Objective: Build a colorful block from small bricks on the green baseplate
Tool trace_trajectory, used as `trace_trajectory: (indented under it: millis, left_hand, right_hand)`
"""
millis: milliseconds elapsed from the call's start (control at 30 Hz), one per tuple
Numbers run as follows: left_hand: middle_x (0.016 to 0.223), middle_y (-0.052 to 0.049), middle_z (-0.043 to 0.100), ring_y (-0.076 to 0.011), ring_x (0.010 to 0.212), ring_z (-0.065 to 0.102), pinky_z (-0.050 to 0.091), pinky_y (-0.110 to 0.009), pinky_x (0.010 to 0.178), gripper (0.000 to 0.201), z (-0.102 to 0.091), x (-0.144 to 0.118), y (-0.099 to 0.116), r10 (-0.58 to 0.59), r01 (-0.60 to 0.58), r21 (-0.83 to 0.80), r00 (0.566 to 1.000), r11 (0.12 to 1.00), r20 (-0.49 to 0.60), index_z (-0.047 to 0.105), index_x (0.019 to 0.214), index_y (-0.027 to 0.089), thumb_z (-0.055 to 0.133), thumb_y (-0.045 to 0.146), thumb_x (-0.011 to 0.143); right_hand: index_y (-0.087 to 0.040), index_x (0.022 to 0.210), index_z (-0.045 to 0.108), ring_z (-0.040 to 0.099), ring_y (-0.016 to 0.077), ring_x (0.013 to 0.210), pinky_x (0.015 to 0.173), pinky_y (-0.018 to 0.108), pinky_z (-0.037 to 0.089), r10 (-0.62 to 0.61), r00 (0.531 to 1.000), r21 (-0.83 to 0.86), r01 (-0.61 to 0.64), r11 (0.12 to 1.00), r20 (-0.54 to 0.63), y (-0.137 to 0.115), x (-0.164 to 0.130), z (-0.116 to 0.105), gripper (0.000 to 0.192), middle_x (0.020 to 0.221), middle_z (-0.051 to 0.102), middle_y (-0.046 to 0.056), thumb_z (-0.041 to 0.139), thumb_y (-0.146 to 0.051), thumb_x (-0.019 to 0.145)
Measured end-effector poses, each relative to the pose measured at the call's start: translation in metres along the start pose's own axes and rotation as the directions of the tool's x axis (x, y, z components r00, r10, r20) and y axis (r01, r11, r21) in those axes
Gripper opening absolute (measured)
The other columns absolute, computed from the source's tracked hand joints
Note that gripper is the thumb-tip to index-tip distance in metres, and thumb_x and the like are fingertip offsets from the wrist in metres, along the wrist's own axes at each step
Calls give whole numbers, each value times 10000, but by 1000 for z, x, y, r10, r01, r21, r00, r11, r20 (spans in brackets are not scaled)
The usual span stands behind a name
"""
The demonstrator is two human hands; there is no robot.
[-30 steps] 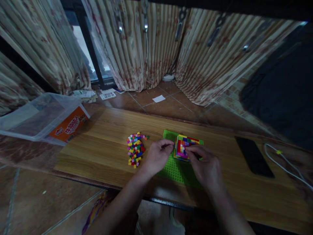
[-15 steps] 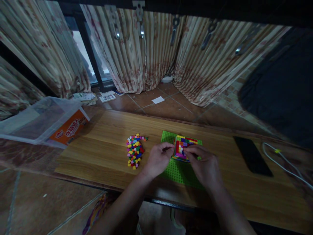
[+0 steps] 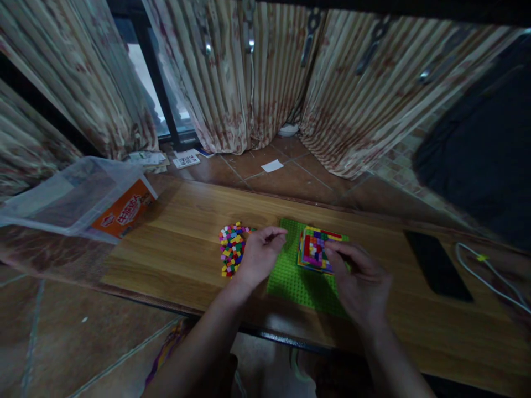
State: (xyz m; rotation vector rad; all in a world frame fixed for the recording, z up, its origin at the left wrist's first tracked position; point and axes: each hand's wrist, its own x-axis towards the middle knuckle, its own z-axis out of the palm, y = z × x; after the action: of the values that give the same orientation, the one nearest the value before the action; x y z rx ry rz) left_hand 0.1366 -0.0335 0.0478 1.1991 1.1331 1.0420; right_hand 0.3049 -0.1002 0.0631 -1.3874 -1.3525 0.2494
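Note:
A low block of stacked, many-coloured toy bricks (image 3: 315,251) stands on the green studded baseplate (image 3: 290,284). My right hand (image 3: 365,279) is at the block's right side, thumb and forefinger pinched together over its top. Whatever is between those fingertips is too small to make out. My left hand (image 3: 261,257) hovers over the baseplate's left edge, apart from the block, its fingers curled and the thumb close to the forefinger. Anything in that pinch is hidden. Just left of it lies a pile of small loose bricks (image 3: 230,249), partly covered by the hand.
The wooden tabletop (image 3: 174,243) carries a black phone-like slab (image 3: 437,265) and a white cable (image 3: 493,273) on the right. A clear plastic bin (image 3: 78,221) with an orange label stands at the left end. Striped curtains (image 3: 269,83) hang behind.
My left hand has moved left, away from the brick block toward the loose pile. My right hand has drawn slightly right but stays at the block. The whole view has shifted a little.

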Motion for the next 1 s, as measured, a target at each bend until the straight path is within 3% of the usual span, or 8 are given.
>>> trace_trajectory:
  millis: [233, 433, 633, 1000]
  left_hand:
    - [739, -8, 677, -100, 631, 551, 446, -224, 617, 157, -18, 4, 15, -20, -5, -131, 982, 991, -190, 729, 823, 164, 660, 245, 706]
    - [745, -7, 673, -98, 663, 576, 443, -206, 628, 201, -33, 6, 24, -35, -21, -181, 954, 983, -298, 716, 865, 155, 644, 282, 727]
    - [746, -5, 649, -73, 605, 541, 423, -192, 598, 203, -43, 6, 25, -41, -45, -261, 948, 964, -315, 705, 847, 149, 666, 283, 700]
    - [719, 7, 646, -78, 621, 552, 419, -198, 619, 195, -44, 4, 24, -81, 5, -260, 956, 966, -281, 707, 849, 155, 680, 274, 697]
  right_hand:
    - [-254, 905, 717, 670, 140, 804, 753, 267, 525, -135, 973, -17, 141, 990, 188, -20, -13, 14, 118, 877, 714, -6, 628, -186, 870]
    - [-252, 920, 694, 658, 161, 815, 721, 289, 524, -142, 902, -8, 159, 987, 408, -26, -24, 30, 174, 868, 703, 22, 532, -190, 922]
    - [-232, 1008, 698, 641, 198, 882, 788, 341, 518, -109, 851, -98, 184, 978, 514, -18, -31, 52, 224, 945, 702, 54, 494, -186, 930]
    - [-205, 1075, 701, 575, 248, 965, 837, 377, 484, -133, 779, -217, 327, 920, 612, -5, -31, 83, 284, 1015, 659, 90, 478, -147, 909]
